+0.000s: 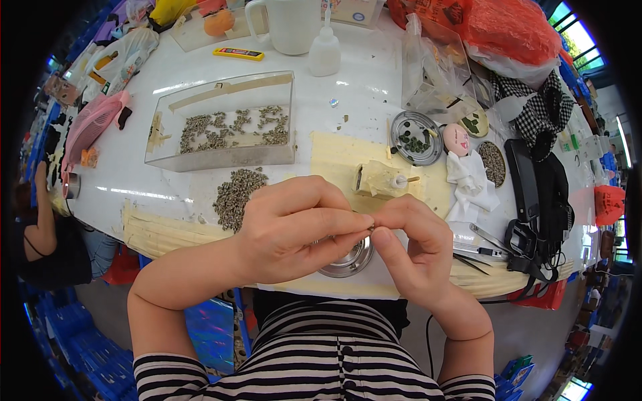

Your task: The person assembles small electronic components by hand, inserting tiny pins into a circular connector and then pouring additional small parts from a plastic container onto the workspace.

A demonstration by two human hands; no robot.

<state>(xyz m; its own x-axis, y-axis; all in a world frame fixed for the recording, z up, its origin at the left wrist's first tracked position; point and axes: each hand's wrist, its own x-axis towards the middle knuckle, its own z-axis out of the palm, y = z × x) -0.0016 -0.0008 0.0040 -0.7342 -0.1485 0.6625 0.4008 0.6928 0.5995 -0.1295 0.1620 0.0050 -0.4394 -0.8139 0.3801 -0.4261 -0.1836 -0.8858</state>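
My left hand and my right hand meet fingertip to fingertip over the table's near edge. Between their pinched thumbs and forefingers sits a tiny metal piece, mostly covered by the fingers. Below them a round shiny metal dish shows in part. Left of my left hand lies a heap of small metal parts, partly hidden by that hand. Just beyond my fingers stands a block wrapped in yellowish tape, with a pale nozzle-like tip pointing right.
A clear box holds more small metal parts. Beyond it stand a white squeeze bottle, a white jug and a yellow cutter. At right are a dish of dark green pieces, tweezers and a black strap. Another person sits far left.
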